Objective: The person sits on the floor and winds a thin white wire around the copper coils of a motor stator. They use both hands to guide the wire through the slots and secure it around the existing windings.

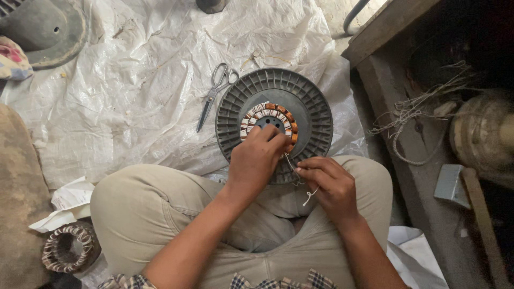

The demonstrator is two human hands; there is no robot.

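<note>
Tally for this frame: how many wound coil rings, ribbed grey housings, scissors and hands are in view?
Wound coil rings: 2, one in the housing, one on the floor
Ribbed grey housing: 1
Scissors: 1
Hands: 2, left hand on the coil ring, right hand pinching white thread
Total: 6

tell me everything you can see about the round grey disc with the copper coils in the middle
The grey disc is round, dull and plastic-looking, with radial ribs around its rim. It lies flat on white plastic sheeting, its near edge over the seated person's crossed legs. At its centre sits a ring of copper coils with white wraps, around a dark hub with small holes. The left hand rests on the coils; the right hand pinches a thin white thread beside it. Scissors lie just left.
</note>
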